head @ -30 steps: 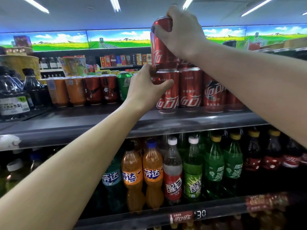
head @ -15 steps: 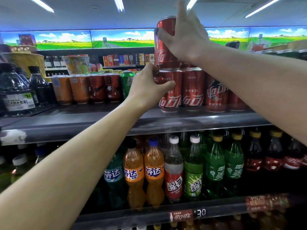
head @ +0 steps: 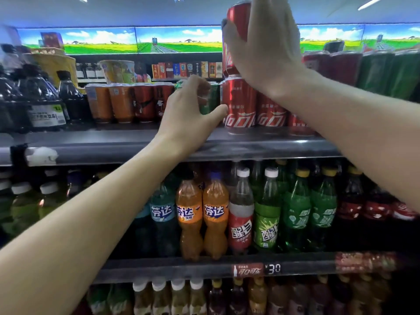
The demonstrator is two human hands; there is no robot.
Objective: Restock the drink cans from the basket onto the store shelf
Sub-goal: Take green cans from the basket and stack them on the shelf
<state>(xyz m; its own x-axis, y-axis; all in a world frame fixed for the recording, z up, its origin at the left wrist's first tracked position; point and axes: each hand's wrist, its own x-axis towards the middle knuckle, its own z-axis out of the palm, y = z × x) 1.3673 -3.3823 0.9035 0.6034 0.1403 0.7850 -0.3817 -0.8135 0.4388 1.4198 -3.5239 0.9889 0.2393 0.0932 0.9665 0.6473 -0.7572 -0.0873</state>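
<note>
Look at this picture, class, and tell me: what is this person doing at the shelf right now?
A person is stocking red cans on a store shelf. The right hand holds a red can on top of another red can in the front row, fingers straight against its side. The left hand curls round a green can just left of the red ones, thumb touching the lower red can. Bottles fill the shelves below.

A red cola can (head: 237, 39) stands stacked upright on another red can (head: 238, 103) on the shelf (head: 136, 148).
</note>
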